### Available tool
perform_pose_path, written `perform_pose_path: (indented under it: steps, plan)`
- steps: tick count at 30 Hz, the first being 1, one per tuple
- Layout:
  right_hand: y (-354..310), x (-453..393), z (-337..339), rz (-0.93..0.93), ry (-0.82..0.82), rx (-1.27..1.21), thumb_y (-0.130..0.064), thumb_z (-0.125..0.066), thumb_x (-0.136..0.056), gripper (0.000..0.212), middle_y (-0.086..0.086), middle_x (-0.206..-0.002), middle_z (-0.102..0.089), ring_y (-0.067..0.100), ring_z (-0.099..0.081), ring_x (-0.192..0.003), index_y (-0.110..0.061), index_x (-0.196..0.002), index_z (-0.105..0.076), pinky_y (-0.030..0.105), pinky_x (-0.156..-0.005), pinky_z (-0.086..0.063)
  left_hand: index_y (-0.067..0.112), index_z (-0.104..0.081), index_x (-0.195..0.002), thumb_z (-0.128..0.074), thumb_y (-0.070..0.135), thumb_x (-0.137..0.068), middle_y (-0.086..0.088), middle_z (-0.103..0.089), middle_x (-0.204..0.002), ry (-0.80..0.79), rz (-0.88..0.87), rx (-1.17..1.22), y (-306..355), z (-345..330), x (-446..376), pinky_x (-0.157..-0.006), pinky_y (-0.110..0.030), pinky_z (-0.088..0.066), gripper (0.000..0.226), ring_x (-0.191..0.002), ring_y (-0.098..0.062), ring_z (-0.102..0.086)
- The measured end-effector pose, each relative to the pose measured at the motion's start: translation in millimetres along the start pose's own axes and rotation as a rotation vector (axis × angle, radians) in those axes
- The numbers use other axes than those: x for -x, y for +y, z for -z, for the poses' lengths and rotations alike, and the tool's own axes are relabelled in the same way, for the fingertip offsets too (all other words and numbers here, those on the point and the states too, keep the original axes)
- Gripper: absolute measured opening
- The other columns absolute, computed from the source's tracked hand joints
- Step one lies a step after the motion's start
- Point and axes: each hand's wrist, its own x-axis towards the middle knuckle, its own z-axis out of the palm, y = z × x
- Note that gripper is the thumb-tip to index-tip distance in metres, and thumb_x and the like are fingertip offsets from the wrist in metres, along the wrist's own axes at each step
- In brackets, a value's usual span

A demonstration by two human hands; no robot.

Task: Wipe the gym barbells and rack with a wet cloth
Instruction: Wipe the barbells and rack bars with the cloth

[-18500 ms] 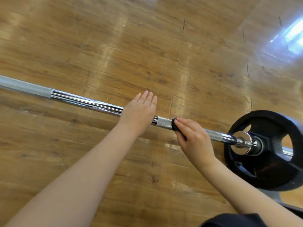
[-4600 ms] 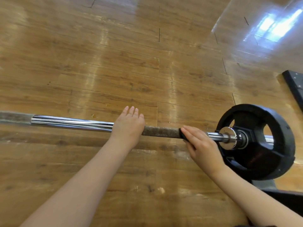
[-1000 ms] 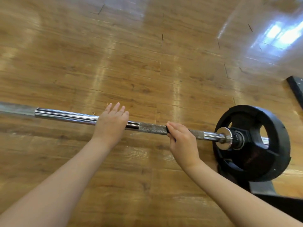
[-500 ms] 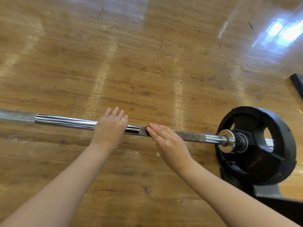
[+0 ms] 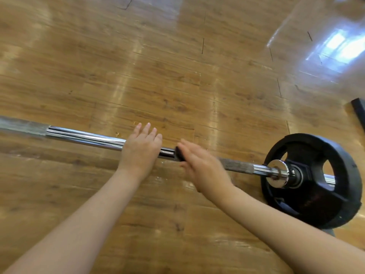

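Note:
A chrome barbell bar runs across the view from the left edge to a black weight plate at the right. My left hand rests flat on the bar with straight fingers. Just to its right, my right hand holds a small dark cloth against the bar, fingers over the top and thumb below; this hand is blurred. The rough, rusty knurled section of the bar shows between my right hand and the chrome collar.
The bar hangs over a glossy wooden floor. A grey rack foot shows under the plate. A black mat edge lies at the far right.
My right hand has slid the cloth leftward along the knurled section, from near the collar to a short gap from my left hand. My left hand stays flat on the bar.

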Motion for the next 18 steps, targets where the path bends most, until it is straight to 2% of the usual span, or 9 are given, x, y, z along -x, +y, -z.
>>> perform_pose_path:
  steps: [1,2,4,6,9,13,18]
  plan:
    - [-5.5,-5.4,-10.7,0.084,-0.053,0.058,-0.018,-0.057,-0.084,0.037,0.020,-0.113,-0.066,0.031,-0.065,-0.100,0.006,-0.111,-0.065,0.034,-0.092,-0.048,-0.003,-0.072,-0.082,-0.057,-0.007,-0.067,-0.022,-0.071,-0.092,-0.001,-0.003,-0.003,-0.4,0.0,0.3,-0.084,-0.054,-0.050,0.021,-0.092,-0.038,-0.068]
    - [-6.3,-7.0,-16.0,0.134,-0.093,0.115,-0.015,-0.056,-0.085,0.037,0.021,-0.113,-0.065,0.032,-0.065,-0.099,0.007,-0.113,-0.064,0.036,-0.091,-0.048,-0.003,-0.072,-0.083,-0.066,-0.009,-0.063,-0.022,-0.071,-0.092,-0.003,-0.002,-0.001,-0.7,0.3,0.1,-0.084,-0.054,-0.050,0.022,-0.092,-0.038,-0.068]
    - [-1.1,-2.8,-16.9,0.132,-0.110,0.166,-0.010,-0.048,-0.087,0.037,0.021,-0.113,-0.065,0.033,-0.065,-0.097,0.007,-0.117,-0.061,0.039,-0.089,-0.050,-0.004,-0.071,-0.085,-0.078,-0.011,-0.049,-0.023,-0.070,-0.093,-0.018,0.007,-0.008,-1.1,0.9,0.5,-0.085,-0.054,-0.050,0.038,-0.093,-0.039,-0.067]
    - [4.8,0.4,-16.7,0.117,-0.110,0.153,-0.008,-0.047,-0.088,0.037,0.019,-0.112,-0.065,0.032,-0.065,-0.096,0.006,-0.119,-0.060,0.039,-0.087,-0.053,-0.004,-0.071,-0.086,-0.079,-0.013,-0.045,-0.024,-0.070,-0.093,-0.043,0.012,-0.009,-1.4,3.0,1.4,-0.085,-0.054,-0.050,0.043,-0.093,-0.039,-0.067]
    - [13.2,8.4,-12.5,0.117,-0.105,0.152,0.005,-0.069,-0.076,0.042,0.017,-0.112,-0.066,0.030,-0.066,-0.096,0.004,-0.117,-0.062,0.037,-0.087,-0.053,-0.005,-0.070,-0.086,-0.078,-0.016,-0.043,-0.025,-0.070,-0.094,-0.073,0.009,0.007,-1.4,5.7,1.7,-0.086,-0.055,-0.049,0.046,-0.094,-0.041,-0.067]
    - [49.2,39.4,30.4,0.013,-0.169,0.205,0.010,-0.082,-0.059,0.057,0.015,-0.108,-0.068,0.029,-0.067,-0.092,0.004,-0.113,-0.065,0.037,-0.085,-0.053,-0.006,-0.070,-0.090,-0.079,-0.019,-0.037,-0.026,-0.069,-0.095,-0.090,0.030,0.007,-3.3,7.9,2.1,-0.086,-0.057,-0.048,0.055,-0.094,-0.042,-0.066]
    - [93.8,75.9,81.1,-0.172,-0.227,0.294,0.012,-0.084,-0.055,0.056,0.018,-0.098,-0.070,0.032,-0.070,-0.084,0.006,-0.108,-0.067,0.043,-0.073,-0.056,-0.007,-0.069,-0.099,-0.072,-0.016,-0.045,-0.025,-0.069,-0.094,-0.054,0.045,0.018,-0.1,7.9,1.6,-0.086,-0.058,-0.047,0.055,-0.094,-0.042,-0.066]
